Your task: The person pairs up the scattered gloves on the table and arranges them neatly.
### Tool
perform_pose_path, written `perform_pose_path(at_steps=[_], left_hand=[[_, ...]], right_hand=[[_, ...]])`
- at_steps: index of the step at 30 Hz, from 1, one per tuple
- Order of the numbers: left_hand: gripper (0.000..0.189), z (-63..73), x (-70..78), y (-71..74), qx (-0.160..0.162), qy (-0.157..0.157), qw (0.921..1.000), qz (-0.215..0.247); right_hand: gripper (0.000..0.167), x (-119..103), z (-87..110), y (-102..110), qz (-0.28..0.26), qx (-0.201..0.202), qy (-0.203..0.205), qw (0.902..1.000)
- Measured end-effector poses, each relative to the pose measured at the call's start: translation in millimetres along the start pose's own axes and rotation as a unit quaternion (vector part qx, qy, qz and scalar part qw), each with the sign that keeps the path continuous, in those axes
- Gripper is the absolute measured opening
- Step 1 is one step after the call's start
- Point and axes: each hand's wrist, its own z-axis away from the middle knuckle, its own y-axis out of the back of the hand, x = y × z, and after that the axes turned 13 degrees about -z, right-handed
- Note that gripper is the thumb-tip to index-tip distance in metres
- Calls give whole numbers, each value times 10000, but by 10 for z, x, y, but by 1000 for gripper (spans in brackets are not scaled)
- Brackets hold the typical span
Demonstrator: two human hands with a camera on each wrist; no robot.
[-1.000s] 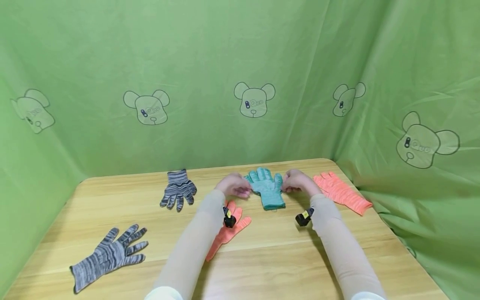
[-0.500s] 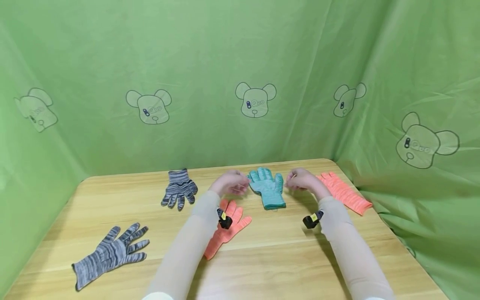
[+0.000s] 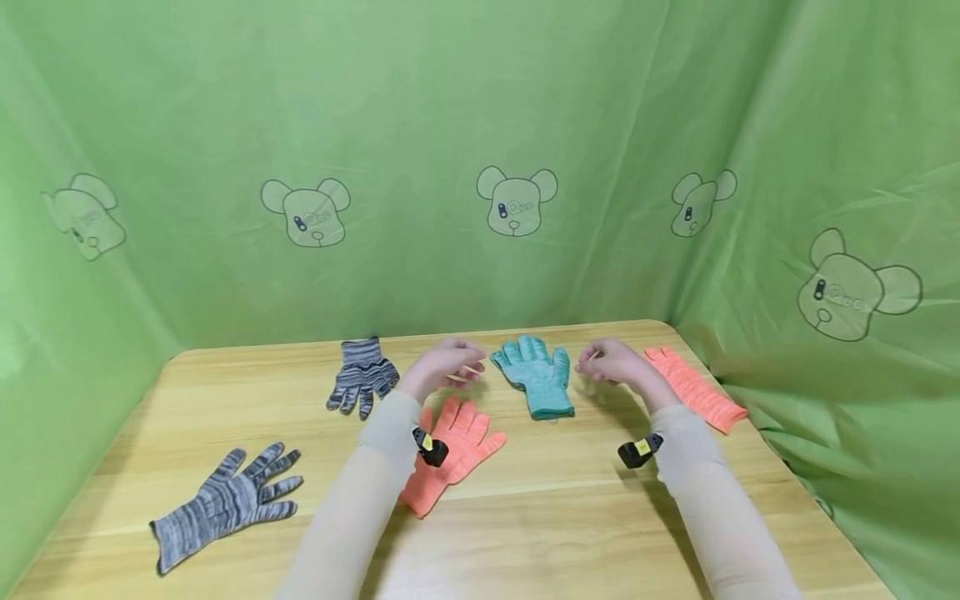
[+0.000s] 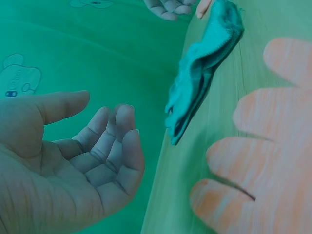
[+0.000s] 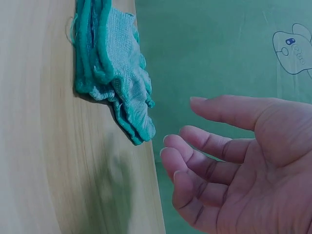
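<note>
A teal knit glove [image 3: 542, 379] lies near the back of the table, fingers toward the curtain; both wrist views show layers stacked at its edge. On its left side my left hand [image 3: 447, 367] hovers with loosely bent fingers and nothing in them, apart from the glove. My right hand [image 3: 611, 365] is off the glove's right side, likewise holding nothing, its thumb and fingers spread apart in the right wrist view. Under my left forearm lies an orange glove [image 3: 456, 450], its cuff partly covered by the sleeve. Another orange glove [image 3: 693, 387] rests beyond my right hand.
Two grey-and-black striped gloves lie on the left: one striped glove [image 3: 363, 375] near the back edge, the other striped glove [image 3: 225, 504] nearer the front. The wooden table [image 3: 570, 525] is walled by a green curtain [image 3: 420, 275] behind and on both sides.
Both hands have drawn away from the teal glove, the left hand leftward and the right hand rightward. The teal glove stays on the table. The camera view has shifted slightly.
</note>
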Motion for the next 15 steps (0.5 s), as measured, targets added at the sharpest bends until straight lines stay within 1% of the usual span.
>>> perform_pose_path(at_steps=[5,9,15], left_hand=[[33,118,-8,60,153,13,9999,-71],[34,219,-19,114,230,-40,9996,-159],[36,376,-42,205,307,-206,9987,-342]], right_hand=[[31,-28,59,-30,0,-8,147,9999],[32,-52,102,-55,7,-15,269,9996],[37,-47,177,-70,-49,-81,382,9992]])
